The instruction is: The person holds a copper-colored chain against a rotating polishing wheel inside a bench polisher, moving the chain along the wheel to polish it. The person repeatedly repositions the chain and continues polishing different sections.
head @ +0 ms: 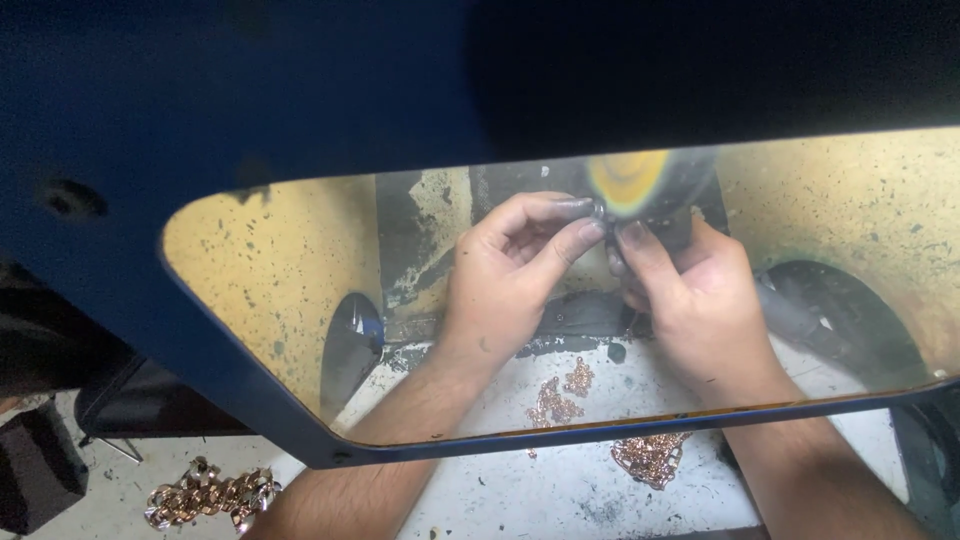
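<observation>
Dark small piece (598, 210) between fingers (585, 232)

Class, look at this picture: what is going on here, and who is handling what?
A person works behind a blue-framed window. Their left hand and right hand pinch a small dark piece against a spinning wheel. Rose-gold chain pieces lie on the bench below, and a chunky chain lies outside the window.

Exposure uneven. Area around the fingertips (590, 232) is moderately lit through a speckled, hazy transparent shield (280, 270); above the fingers the frame falls into deep, near-black shadow. A spinning wheel (628, 180) just above the fingers is motion-blurred. Below the fingers, the pale bench surface (560, 490) appears brighter, softly focused.
</observation>
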